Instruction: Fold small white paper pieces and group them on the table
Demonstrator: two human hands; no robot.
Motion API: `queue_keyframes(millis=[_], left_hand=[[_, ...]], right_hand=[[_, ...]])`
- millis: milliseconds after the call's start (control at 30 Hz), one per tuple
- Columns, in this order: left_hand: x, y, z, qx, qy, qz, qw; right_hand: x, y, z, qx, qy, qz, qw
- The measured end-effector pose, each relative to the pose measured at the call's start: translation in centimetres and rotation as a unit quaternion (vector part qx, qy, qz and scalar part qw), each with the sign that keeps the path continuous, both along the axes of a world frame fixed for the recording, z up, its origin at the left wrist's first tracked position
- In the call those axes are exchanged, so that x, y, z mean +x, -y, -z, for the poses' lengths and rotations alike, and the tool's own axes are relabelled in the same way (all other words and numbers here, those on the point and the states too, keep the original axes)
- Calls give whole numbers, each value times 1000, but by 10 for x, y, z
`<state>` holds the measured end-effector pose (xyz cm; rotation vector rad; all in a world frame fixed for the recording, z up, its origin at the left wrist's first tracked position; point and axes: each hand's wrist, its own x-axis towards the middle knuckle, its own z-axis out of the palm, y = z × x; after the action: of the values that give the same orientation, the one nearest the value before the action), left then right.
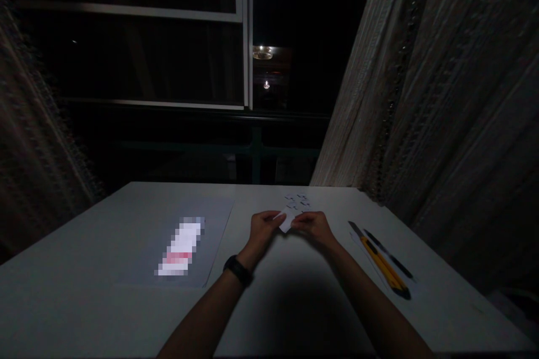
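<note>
A small white piece of paper (286, 222) is pinched between my two hands above the table. My left hand (266, 229) grips its left side, with a dark band on the wrist. On the right side, the fingers of my right hand (314, 225) are closed on the same piece. Just beyond my hands lie several small white paper pieces (301, 197) with dark marks, partly hidden by my fingers. The dim light hides any finer detail of the paper.
A yellow utility knife (384, 266) with its blade out lies right of my arm, beside a dark pen (389, 253). At left, a blurred-out bright phone-like screen (181, 244) rests on white sheets (219, 235). Curtains (357, 84) hang by the window behind the white table (84, 269).
</note>
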<state>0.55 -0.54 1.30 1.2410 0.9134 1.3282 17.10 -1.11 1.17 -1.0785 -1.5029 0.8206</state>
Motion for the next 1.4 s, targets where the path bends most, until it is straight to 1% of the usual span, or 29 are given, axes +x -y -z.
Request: queue_keyframes(millis=[100, 267, 367, 467, 500, 567, 667, 800, 967, 1067, 1200, 1300, 1400], left_hand=[[0, 0, 0, -7, 13, 12, 1000], [-1, 2, -3, -8, 9, 19, 1000], [0, 5, -5, 14, 21, 48, 999], [3, 8, -5, 62, 26, 78, 995], [4, 8, -4, 82, 18, 73, 994], [6, 8, -1, 120, -8, 43, 992], [5, 6, 1, 150, -58, 0, 987], [3, 5, -1, 190, -100, -56, 975], [3, 8, -3, 204, -104, -47, 972], [5, 10, -5, 201, -101, -59, 973], [8, 8, -5, 158, -64, -70, 983], [9, 4, -2, 131, -49, -68, 988], [10, 2, 1, 125, -44, -74, 988]], right_hand=[[-1, 1, 0, -1, -7, 4, 1000], [-2, 1, 1, -7, -35, 6, 999], [-2, 0, 0, -4, -51, 26, 998], [-2, -1, -1, 9, -65, 54, 996], [-1, -1, -1, 11, -67, 60, 996], [-1, -1, -2, 12, -64, 64, 996], [-1, -1, -2, 11, -55, 65, 996], [-4, 0, -4, 4, -47, 72, 996], [-6, 2, -8, 8, -51, 85, 995], [-7, 3, -9, 12, -44, 79, 996], [-7, 2, -8, 9, -41, 81, 996], [-9, 2, -6, -1, -45, 94, 995], [-11, 2, -5, -1, -50, 109, 993]])
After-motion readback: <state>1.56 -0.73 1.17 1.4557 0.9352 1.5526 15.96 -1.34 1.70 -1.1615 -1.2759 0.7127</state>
